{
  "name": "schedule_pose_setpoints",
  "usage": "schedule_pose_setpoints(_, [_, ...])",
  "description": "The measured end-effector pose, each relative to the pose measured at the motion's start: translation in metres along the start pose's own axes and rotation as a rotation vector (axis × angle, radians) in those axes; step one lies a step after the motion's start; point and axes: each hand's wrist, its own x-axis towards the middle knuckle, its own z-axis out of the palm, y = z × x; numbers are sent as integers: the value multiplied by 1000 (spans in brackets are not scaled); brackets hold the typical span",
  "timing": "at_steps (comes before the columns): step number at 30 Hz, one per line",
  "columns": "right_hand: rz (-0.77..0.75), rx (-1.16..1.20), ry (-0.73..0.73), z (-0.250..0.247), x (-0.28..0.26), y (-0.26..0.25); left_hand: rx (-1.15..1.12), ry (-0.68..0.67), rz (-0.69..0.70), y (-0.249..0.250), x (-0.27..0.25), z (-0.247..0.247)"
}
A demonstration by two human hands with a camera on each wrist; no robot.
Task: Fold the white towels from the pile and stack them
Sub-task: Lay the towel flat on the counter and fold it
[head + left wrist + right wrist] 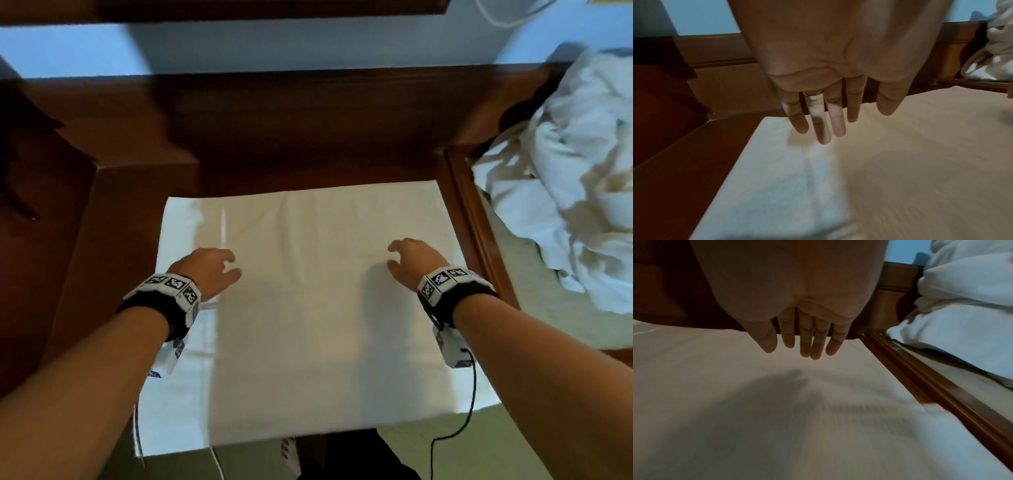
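A white towel (308, 291) lies spread flat on the dark wooden tabletop (239, 137) and covers its near part up to the right edge. The pile (565, 171) of crumpled white towels lies beyond that right edge (on another surface). The left hand (209, 270) and the right hand (411, 263) are above the towel, well apart, fingers straight and holding nothing.

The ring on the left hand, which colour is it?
The ring is silver-coloured; the left wrist view shows it best.
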Motion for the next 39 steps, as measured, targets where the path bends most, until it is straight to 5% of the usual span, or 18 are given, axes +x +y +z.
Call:
schedule_pose_setpoints(11, [-79, -206, 29, -20, 139, 15, 323, 131, -7, -16, 135, -6])
schedule_pose_setpoints(17, [-123, -191, 215, -16, 159, 24, 302, 403, 44, -7, 151, -2])
schedule_pose_setpoints(21, [-143, -240, 223, -34, 163, 17, 248, 400, 63, 3, 139, -28])
schedule_pose_setpoints(24, [-223, -192, 318, -62, 151, 9, 111, 497, 59, 2, 121, -50])
schedule_pose_setpoints(31, [-224, -22, 419, -104, 81, -5, 263, 672, 168, -14, 51, -79])
schedule_pose_setpoints(39, [-246, -155, 664, -23, -67, 22, 210, 772, 238, -35, -89, 34])
